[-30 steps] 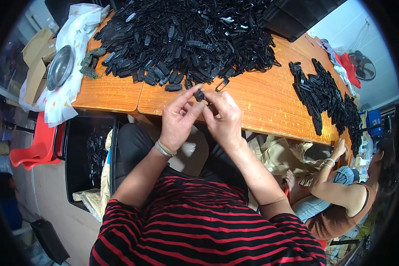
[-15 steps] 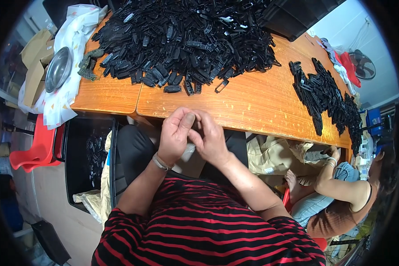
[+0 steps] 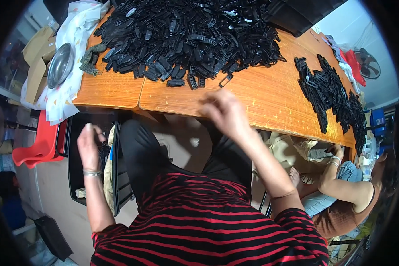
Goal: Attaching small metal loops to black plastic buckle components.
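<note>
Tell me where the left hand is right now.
In the head view the left hand is low on the person's left, off the wooden table, over the black crate beside the red stool.

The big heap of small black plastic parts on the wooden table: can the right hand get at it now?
Probably yes. The right hand is raised over the table's near edge, and only bare wood lies between it and the heap.

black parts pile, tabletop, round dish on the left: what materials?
Black parts pile: likely moulded plastic, dull sheen, uniform colour. Tabletop: wood or wood-look laminate, glossy orange-brown with grain streaks. Round dish: metal, probably steel, grey reflective surface.
</note>
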The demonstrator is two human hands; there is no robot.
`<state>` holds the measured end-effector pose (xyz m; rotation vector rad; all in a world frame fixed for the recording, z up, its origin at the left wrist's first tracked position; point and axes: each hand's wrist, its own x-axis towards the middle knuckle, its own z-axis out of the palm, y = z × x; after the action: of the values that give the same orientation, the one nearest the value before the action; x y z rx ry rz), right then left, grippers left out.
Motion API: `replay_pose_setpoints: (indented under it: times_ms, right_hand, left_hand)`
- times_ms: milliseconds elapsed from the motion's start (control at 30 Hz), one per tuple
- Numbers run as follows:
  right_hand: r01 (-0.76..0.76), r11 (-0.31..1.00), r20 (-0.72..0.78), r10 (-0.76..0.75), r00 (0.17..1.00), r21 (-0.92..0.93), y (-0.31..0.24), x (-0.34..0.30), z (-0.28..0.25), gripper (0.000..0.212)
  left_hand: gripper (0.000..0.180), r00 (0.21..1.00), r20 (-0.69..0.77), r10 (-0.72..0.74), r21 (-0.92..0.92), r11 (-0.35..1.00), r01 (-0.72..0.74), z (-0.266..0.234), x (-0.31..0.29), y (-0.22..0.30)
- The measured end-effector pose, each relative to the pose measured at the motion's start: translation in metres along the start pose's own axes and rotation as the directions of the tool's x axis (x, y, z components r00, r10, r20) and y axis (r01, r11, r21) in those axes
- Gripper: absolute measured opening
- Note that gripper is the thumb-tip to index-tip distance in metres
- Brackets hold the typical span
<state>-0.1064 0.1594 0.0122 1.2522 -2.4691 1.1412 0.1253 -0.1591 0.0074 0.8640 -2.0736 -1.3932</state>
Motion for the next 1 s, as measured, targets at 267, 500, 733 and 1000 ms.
replay_pose_setpoints:
  times_ms: [267,500,733,1000]
  right_hand:
    - [-0.043,0.912,-0.013,0.041,0.999,-0.408,0.044,0.032,-0.027,0.023]
    - [0.015,0.853,0.109,0.049,0.993,-0.521,0.049,0.033,-0.031,0.020]
    - [-0.079,0.923,0.105,0.127,0.986,-0.376,0.032,0.009,-0.037,0.015]
    - [-0.188,0.913,-0.040,0.187,0.982,-0.362,0.052,-0.001,-0.029,0.015]
  left_hand:
    - [0.022,0.979,-0.123,0.164,0.877,0.479,0.031,-0.073,0.012,-0.079]
    - [0.017,0.712,0.135,0.689,0.347,0.640,-0.686,0.108,0.020,0.057]
    - [0.025,0.658,0.241,0.713,0.326,0.579,-0.747,0.181,0.040,0.067]
    - [0.024,0.656,0.245,0.714,0.256,0.605,-0.754,0.194,0.041,0.060]
